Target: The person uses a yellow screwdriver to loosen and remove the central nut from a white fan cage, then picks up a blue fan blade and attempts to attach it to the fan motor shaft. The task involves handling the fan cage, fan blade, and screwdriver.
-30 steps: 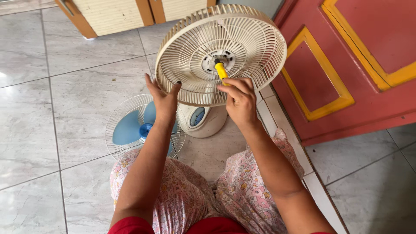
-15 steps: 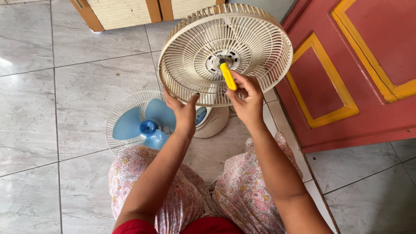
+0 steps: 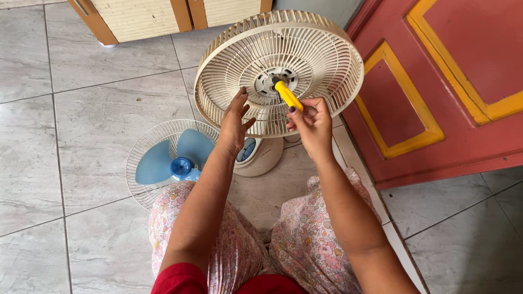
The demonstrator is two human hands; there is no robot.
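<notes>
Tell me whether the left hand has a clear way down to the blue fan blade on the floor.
Probably yes. The left hand rests open on the cream fan guard, holding nothing, and the blue fan blade lies uncovered just below it in the wire guard, nothing between them.

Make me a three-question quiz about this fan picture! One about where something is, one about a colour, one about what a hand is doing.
1. Where do the blue fan blades lie?
A. on the floor inside a wire grille
B. on the red door
C. in the right hand

2. What colour is the screwdriver handle?
A. green
B. yellow
C. black

3. What is the left hand doing?
A. gripping the screwdriver
B. resting in the lap
C. touching the cream fan guard, fingers open

Answers: 1 A, they sit in the grille by the knee. 2 B, bright yellow. 3 C, the right hand holds the screwdriver.
</notes>
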